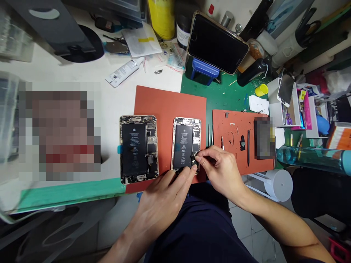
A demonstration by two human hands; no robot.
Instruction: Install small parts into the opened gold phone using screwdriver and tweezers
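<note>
The surface (164,78) in front of me is white on the left and green on the right. By its front edge lies a big red mat (164,98), and to the right of that is a small red mat (230,160). My left hand (164,188) is over the front edge of the big red mat, and my right hand (222,170) is by its front right corner. The bigger open phone (135,146) lies across the mat's left edge, part on and part off. The smaller open phone (183,140) lies on the big red mat, near the front right corner. My left fingers are close together at the phone's front edge; I cannot tell if they grip it. My right thumb and pointing finger are pinched narrow over its front right corner, and I cannot tell if they hold a tiny bit. A thin black stick (248,148) lies near the right edge of the small red mat. Just left of it is a little black part (242,143).
</note>
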